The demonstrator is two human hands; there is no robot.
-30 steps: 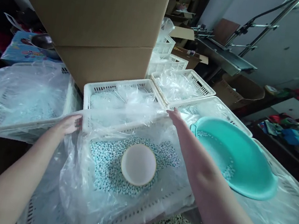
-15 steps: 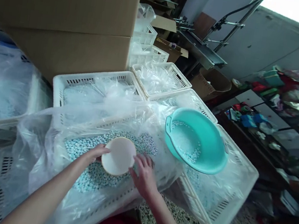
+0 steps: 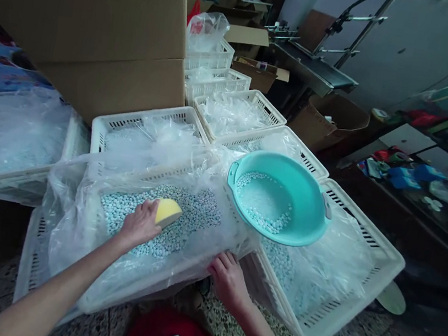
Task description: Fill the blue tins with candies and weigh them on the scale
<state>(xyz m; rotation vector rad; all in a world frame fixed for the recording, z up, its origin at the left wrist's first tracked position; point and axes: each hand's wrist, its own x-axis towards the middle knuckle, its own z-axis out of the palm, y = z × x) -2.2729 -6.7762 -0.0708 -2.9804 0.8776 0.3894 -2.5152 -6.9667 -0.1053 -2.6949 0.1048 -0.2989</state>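
Note:
My left hand (image 3: 141,224) grips a small bowl (image 3: 168,211), yellow outside and pale inside. The bowl is tipped on its side, its lower edge among small pale-blue pieces (image 3: 195,208) that look like pebbles or candies. These lie in a clear plastic liner (image 3: 67,213) spread inside a white crate (image 3: 30,257). My right hand (image 3: 229,280) is at the crate's front right corner, fingers curled over the lined edge. To the right, a turquoise basin (image 3: 306,202) holds some of the same pieces and rests on the neighbouring crates.
More white crates with plastic sheets stand behind (image 3: 146,129) and at the right (image 3: 377,267). A big cardboard box (image 3: 115,80) rises at the back left. A cluttered shelf (image 3: 413,155) and a conveyor-like machine (image 3: 316,70) are farther off. The floor is speckled tile.
Both hands were at the bowl, which faced upward; now only my left hand has it, tilted and lower in the pieces. My right hand has moved down to the crate's edge. The view has shifted.

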